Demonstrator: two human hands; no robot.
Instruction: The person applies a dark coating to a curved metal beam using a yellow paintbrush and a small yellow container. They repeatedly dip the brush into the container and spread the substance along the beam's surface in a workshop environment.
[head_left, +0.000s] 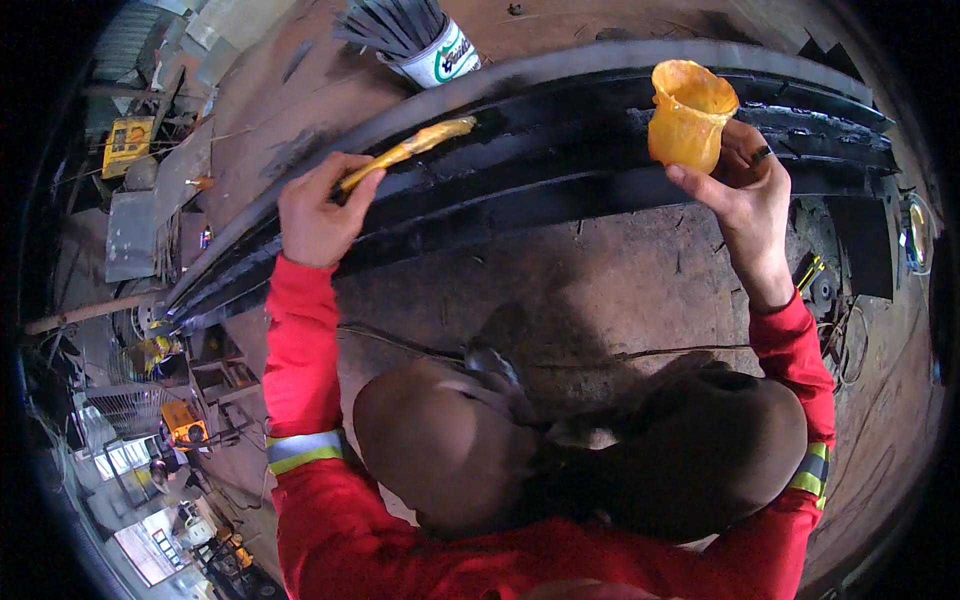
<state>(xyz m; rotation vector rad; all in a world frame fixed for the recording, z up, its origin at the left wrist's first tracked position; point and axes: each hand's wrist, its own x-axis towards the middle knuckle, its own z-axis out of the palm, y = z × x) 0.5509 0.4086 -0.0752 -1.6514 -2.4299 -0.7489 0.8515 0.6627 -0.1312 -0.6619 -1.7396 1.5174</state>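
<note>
My left hand (325, 208) grips the handle of a slim paintbrush (420, 141) coated in yellow. Its tip points to the right, over a long dark metal beam (520, 172) with several parallel ridges. My right hand (738, 190) is wrapped round a small yellow cup (688, 132), held upright above the right part of the beam. Thick yellow matter smears the cup's rim and wall; how full it is I cannot tell. Brush and cup are well apart.
Behind the beam stands a white bucket (440, 62) packed with dark flat strips. My bent knees (440, 440) are close below the beam. Cables (400, 345) run over the brown floor. Yellow machines (128, 146) and metal scraps lie at left; a dark plate (860, 245) is at right.
</note>
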